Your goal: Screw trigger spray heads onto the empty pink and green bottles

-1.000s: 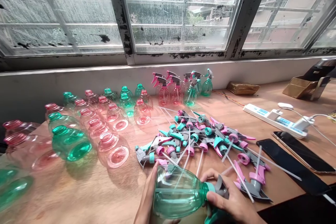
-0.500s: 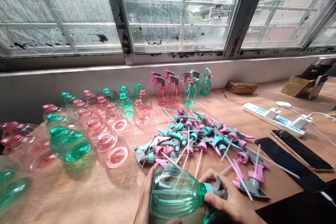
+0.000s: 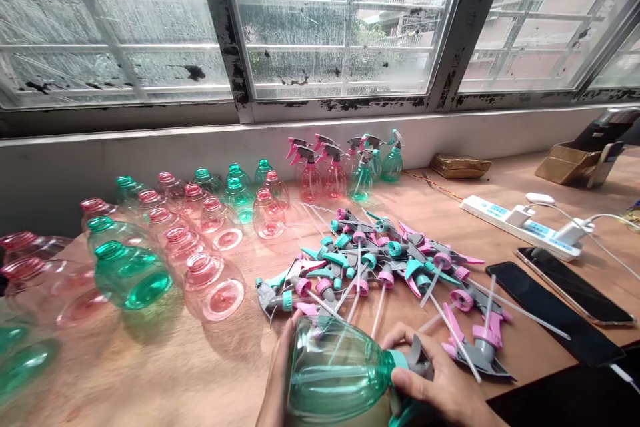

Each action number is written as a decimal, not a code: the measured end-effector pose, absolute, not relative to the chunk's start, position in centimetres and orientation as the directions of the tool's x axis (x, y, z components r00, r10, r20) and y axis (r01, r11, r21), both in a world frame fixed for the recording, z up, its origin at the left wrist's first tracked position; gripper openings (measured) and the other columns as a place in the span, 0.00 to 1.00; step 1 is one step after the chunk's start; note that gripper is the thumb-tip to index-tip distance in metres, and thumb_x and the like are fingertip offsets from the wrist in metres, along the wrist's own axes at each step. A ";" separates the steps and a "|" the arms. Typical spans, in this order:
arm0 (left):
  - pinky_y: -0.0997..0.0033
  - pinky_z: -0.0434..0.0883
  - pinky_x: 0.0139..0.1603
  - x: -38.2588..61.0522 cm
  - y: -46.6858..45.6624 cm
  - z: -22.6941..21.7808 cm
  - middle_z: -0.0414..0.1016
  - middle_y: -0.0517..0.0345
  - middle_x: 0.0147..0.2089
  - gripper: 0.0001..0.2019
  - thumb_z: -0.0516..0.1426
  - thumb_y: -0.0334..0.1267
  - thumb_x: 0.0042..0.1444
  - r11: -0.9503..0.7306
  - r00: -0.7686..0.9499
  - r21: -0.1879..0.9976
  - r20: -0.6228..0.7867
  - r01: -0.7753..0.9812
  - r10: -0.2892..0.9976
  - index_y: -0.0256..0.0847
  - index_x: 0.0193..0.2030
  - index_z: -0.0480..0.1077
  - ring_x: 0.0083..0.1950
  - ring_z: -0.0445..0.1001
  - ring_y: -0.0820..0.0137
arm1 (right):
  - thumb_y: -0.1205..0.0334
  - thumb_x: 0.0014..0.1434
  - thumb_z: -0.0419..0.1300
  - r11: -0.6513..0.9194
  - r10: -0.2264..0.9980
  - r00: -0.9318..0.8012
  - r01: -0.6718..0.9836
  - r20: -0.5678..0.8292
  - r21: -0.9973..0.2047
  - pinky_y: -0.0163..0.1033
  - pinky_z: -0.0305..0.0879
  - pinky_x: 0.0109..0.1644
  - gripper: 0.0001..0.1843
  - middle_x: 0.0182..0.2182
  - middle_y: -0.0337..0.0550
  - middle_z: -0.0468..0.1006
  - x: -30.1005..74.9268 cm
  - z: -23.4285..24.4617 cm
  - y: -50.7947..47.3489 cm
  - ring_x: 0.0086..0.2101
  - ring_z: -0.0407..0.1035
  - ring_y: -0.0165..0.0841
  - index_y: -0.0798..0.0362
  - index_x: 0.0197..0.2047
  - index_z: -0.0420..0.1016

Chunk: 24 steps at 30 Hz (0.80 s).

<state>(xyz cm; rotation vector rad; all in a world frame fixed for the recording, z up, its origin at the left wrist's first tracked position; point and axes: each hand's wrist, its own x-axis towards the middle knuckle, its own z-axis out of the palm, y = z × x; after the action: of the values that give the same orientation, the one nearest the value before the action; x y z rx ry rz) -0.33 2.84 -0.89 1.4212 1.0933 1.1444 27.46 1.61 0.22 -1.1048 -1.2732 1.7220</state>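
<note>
A clear green spray bottle lies on its side between my hands at the bottom of the view, its neck pointing right. My left hand is closed round the base end, its fingers partly hidden by the bottle. At the neck, my right hand grips the teal collar and grey spray head between thumb and fingers. A pale tube shows inside the bottle. Just beyond my hands lies a heap of loose pink, teal and grey spray heads with thin tubes.
Open pink bottles and green bottles stand at left. Several bottles with spray heads stand by the wall. At right are a power strip, two phones and a cardboard box.
The bottle has shifted very slightly to the right in my hands. My grip on both ends looks the same, and the things on the table have not moved.
</note>
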 end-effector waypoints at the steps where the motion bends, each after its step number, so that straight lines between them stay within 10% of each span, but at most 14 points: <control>1: 0.31 0.55 0.78 -0.3 2.7 -0.8 0.74 0.57 0.72 0.26 0.58 0.52 0.71 -0.121 0.156 0.990 0.110 0.067 0.982 0.55 0.73 0.68 0.78 0.59 0.43 | 0.35 0.56 0.72 -0.258 0.899 -0.379 -0.052 -0.220 -0.965 0.38 0.65 0.35 0.29 0.28 0.37 0.80 27.5 0.2 1.6 0.30 0.75 0.38 0.50 0.45 0.72; 16: 0.39 0.55 0.80 -1.3 3.3 -1.1 0.76 0.61 0.70 0.19 0.52 0.48 0.75 -0.068 0.127 0.995 0.059 0.067 0.990 0.56 0.66 0.76 0.77 0.63 0.47 | 0.31 0.52 0.73 -0.311 0.900 -0.343 -0.076 -0.268 -0.947 0.40 0.71 0.38 0.32 0.28 0.41 0.82 27.1 0.4 1.4 0.32 0.78 0.40 0.52 0.41 0.77; 24: 0.31 0.60 0.76 -0.8 3.1 -1.4 0.78 0.59 0.68 0.22 0.58 0.49 0.72 -0.067 0.149 0.996 0.057 0.062 0.987 0.56 0.70 0.72 0.75 0.65 0.42 | 0.45 0.39 0.84 -0.296 0.918 -0.300 -0.087 -0.259 -0.951 0.34 0.65 0.35 0.30 0.31 0.35 0.77 27.0 0.4 1.3 0.30 0.69 0.33 0.52 0.39 0.82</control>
<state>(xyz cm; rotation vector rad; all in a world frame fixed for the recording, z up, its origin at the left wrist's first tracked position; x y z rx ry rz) -0.80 3.09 -1.36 1.3701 1.1166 1.1108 26.95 1.28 0.42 -1.1621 -1.1672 1.6979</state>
